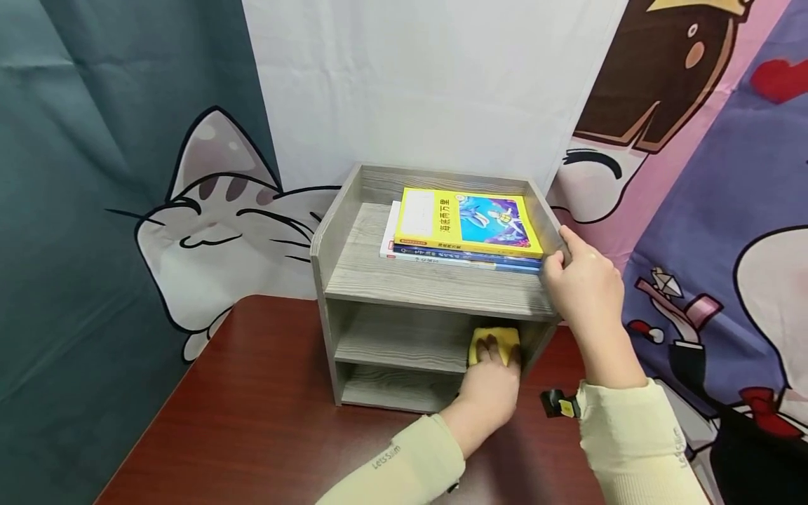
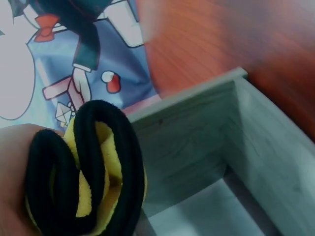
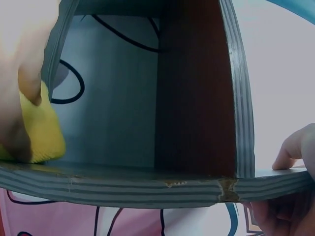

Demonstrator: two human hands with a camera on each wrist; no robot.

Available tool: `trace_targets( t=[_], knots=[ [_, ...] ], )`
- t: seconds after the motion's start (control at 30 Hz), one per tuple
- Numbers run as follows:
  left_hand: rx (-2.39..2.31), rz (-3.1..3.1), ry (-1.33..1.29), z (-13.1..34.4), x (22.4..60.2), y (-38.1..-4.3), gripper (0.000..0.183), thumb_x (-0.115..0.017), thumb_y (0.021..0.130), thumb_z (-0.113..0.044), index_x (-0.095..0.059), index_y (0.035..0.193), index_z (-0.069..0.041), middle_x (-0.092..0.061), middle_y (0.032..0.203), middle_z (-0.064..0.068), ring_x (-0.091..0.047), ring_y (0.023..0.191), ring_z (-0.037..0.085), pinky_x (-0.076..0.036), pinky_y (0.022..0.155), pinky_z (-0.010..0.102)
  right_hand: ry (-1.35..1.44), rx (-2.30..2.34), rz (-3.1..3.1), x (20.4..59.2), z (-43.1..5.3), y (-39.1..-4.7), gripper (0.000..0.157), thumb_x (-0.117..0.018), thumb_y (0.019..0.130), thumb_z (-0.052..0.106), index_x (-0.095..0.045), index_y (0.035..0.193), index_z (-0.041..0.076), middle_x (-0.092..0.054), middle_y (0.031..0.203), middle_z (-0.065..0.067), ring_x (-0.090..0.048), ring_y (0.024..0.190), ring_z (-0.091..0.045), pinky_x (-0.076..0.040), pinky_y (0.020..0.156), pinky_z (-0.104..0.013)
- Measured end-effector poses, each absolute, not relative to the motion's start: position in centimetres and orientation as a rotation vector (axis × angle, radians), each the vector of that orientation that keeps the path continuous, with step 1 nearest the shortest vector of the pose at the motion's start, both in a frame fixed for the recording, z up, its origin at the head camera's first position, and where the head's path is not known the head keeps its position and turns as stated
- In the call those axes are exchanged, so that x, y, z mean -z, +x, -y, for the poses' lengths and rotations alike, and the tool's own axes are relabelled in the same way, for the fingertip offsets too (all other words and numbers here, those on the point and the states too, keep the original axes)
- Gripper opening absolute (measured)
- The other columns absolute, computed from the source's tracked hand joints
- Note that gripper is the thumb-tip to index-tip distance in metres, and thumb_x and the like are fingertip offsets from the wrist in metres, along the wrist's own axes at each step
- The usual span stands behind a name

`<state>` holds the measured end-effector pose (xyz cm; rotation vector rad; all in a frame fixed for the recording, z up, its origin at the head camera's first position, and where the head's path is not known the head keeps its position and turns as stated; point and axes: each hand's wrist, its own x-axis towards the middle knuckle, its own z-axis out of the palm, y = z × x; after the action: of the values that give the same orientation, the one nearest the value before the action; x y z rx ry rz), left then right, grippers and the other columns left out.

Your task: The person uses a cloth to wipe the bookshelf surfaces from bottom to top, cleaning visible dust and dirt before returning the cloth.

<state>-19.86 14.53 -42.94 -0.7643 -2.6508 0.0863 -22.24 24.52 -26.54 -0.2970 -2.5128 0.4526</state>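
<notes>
My left hand (image 1: 492, 387) reaches into the right end of the middle compartment of a grey wood-grain shelf (image 1: 404, 287), holding a folded yellow cloth (image 1: 505, 341). Black edging shows along the folds of the cloth (image 2: 130, 162) in the left wrist view. The cloth lies close to the right side panel, with fingers spread over it. My right hand (image 1: 586, 282) grips the top edge of that side panel, its thumb toward the inside and index finger along the edge. In the right wrist view the thumb and fingers of the right hand (image 3: 295, 172) sit on either side of the panel.
Several books lie stacked on the top shelf, a yellow one (image 1: 467, 221) uppermost. The shelf stands on a reddish-brown table (image 1: 252, 421). Behind hang a printed cartoon cloth (image 1: 688, 210) and a white sheet (image 1: 429, 84). A dark wrist camera (image 1: 558, 405) sits at the right cuff.
</notes>
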Motion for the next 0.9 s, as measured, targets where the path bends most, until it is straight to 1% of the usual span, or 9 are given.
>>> trace_targets(
  t=[0.07, 0.13, 0.3, 0.43, 0.53, 0.7, 0.83, 0.9],
  knots=[
    [-0.128, 2.695, -0.754, -14.3, 42.8, -19.8, 0.046, -0.06, 0.084, -0.036, -0.052, 0.129, -0.031, -0.051, 0.127, 0.017, -0.051, 0.111, 0.032, -0.05, 0.053, 0.025, -0.292, -0.449, 2.515, 26.6, -24.6, -22.2, 0.049, -0.038, 0.09, 0.021, -0.046, 0.137, 0.011, -0.051, 0.128, -0.022, -0.052, 0.098, -0.049, -0.038, 0.078, -0.061],
    [-0.179, 2.747, -0.746, -14.1, 42.6, -19.9, 0.044, -0.058, 0.086, -0.036, -0.051, 0.13, -0.034, -0.049, 0.129, 0.016, -0.049, 0.113, 0.032, -0.049, 0.051, 0.025, -0.289, -0.447, 2.512, 26.6, -24.6, -22.2, 0.049, -0.038, 0.09, 0.021, -0.047, 0.137, 0.011, -0.051, 0.128, -0.021, -0.052, 0.098, -0.049, -0.039, 0.077, -0.061],
    [-0.24, 2.801, -0.71, -13.4, 42.1, -20.1, 0.043, -0.056, 0.087, -0.037, -0.051, 0.129, -0.036, -0.049, 0.127, 0.015, -0.048, 0.11, 0.03, -0.05, 0.054, 0.027, -0.276, -0.446, 2.504, 26.6, -24.5, -22.3, 0.049, -0.038, 0.089, 0.021, -0.048, 0.136, 0.011, -0.051, 0.127, -0.021, -0.052, 0.098, -0.049, -0.039, 0.078, -0.06],
    [-0.214, 2.826, -0.68, -11.9, 41.9, -20.5, 0.047, -0.06, 0.083, -0.039, -0.051, 0.13, -0.037, -0.05, 0.126, 0.015, -0.048, 0.107, 0.032, -0.05, 0.054, 0.029, -0.281, -0.449, 2.505, 26.5, -24.5, -22.2, 0.049, -0.038, 0.089, 0.021, -0.047, 0.136, 0.011, -0.05, 0.128, -0.021, -0.052, 0.1, -0.048, -0.039, 0.079, -0.06],
    [-0.197, 2.825, -0.657, -10.2, 41.9, -21.0, 0.051, -0.063, 0.08, -0.041, -0.053, 0.129, -0.036, -0.052, 0.122, 0.017, -0.05, 0.102, 0.035, -0.05, 0.051, 0.03, -0.294, -0.457, 2.519, 26.5, -24.5, -22.3, 0.049, -0.038, 0.09, 0.022, -0.046, 0.138, 0.012, -0.049, 0.129, -0.022, -0.052, 0.099, -0.049, -0.038, 0.079, -0.06],
    [-0.154, 2.814, -0.635, -7.5, 41.7, -21.5, 0.049, -0.064, 0.078, -0.035, -0.055, 0.127, -0.031, -0.054, 0.113, 0.019, -0.051, 0.095, 0.037, -0.05, 0.053, 0.031, -0.312, -0.457, 2.55, 26.5, -24.7, -22.4, 0.05, -0.038, 0.091, 0.023, -0.041, 0.14, 0.012, -0.047, 0.13, -0.024, -0.05, 0.101, -0.05, -0.037, 0.08, -0.062],
    [-0.15, 2.843, -0.575, -6.1, 41.6, -21.6, 0.05, -0.064, 0.079, -0.034, -0.054, 0.128, -0.03, -0.052, 0.115, 0.02, -0.051, 0.098, 0.04, -0.051, 0.058, 0.034, -0.312, -0.459, 2.559, 26.5, -24.7, -22.5, 0.051, -0.039, 0.091, 0.023, -0.04, 0.141, 0.012, -0.046, 0.131, -0.024, -0.05, 0.102, -0.05, -0.037, 0.082, -0.062],
    [-0.157, 2.863, -0.551, -5.9, 41.6, -21.6, 0.048, -0.062, 0.081, -0.034, -0.053, 0.129, -0.031, -0.05, 0.118, 0.02, -0.05, 0.1, 0.041, -0.051, 0.06, 0.034, -0.316, -0.461, 2.556, 26.5, -24.7, -22.5, 0.051, -0.038, 0.091, 0.023, -0.04, 0.141, 0.012, -0.046, 0.131, -0.024, -0.049, 0.102, -0.05, -0.037, 0.082, -0.062]
  ],
)
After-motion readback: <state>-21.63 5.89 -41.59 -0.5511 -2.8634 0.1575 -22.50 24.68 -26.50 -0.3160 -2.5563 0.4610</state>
